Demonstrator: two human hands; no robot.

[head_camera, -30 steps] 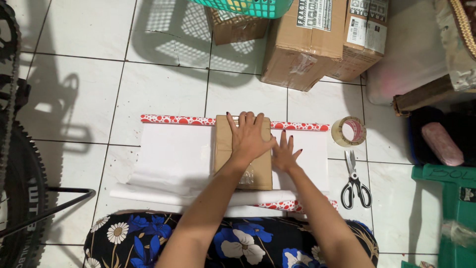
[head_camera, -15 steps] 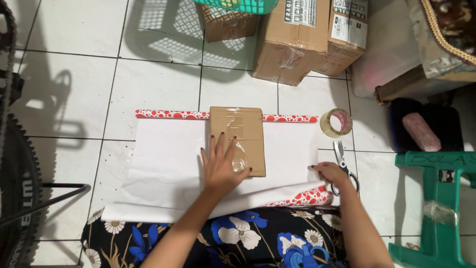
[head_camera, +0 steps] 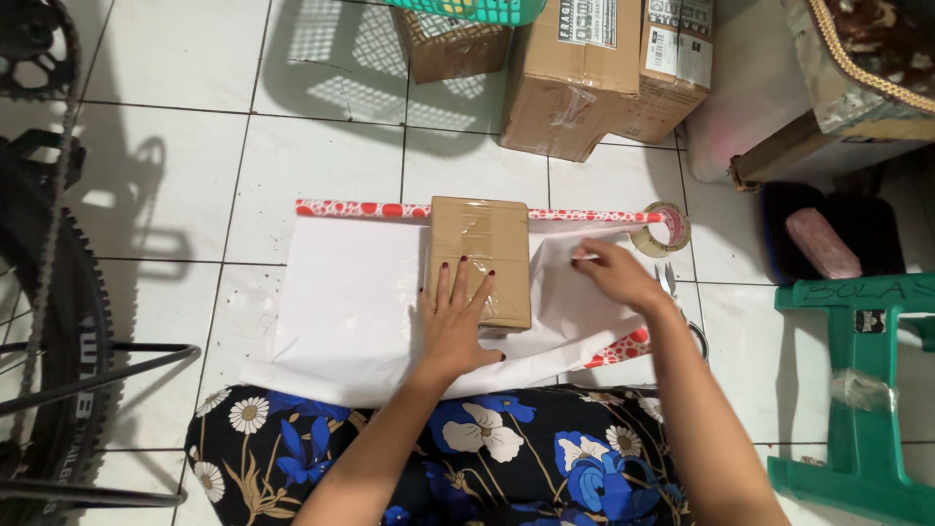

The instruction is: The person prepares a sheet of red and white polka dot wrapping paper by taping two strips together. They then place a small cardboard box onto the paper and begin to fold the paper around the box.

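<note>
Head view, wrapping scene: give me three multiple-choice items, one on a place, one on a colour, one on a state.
1. Where does the cardboard box lie?
A. on the white side of the wrapping paper
B. in the green basket
C. on the green stool

2. What colour is the paper's printed side?
A. blue with stars
B. red with white dots
C. plain gold

3. What is the right hand doing?
A. cutting with scissors
B. resting on bare tiles
C. lifting the paper's right edge towards the box

Answers:
1 A, the box sits on the spread sheet under the left hand.
2 B, shown at the rolled far edge.
3 C, its fingers pinch the raised edge.
</note>
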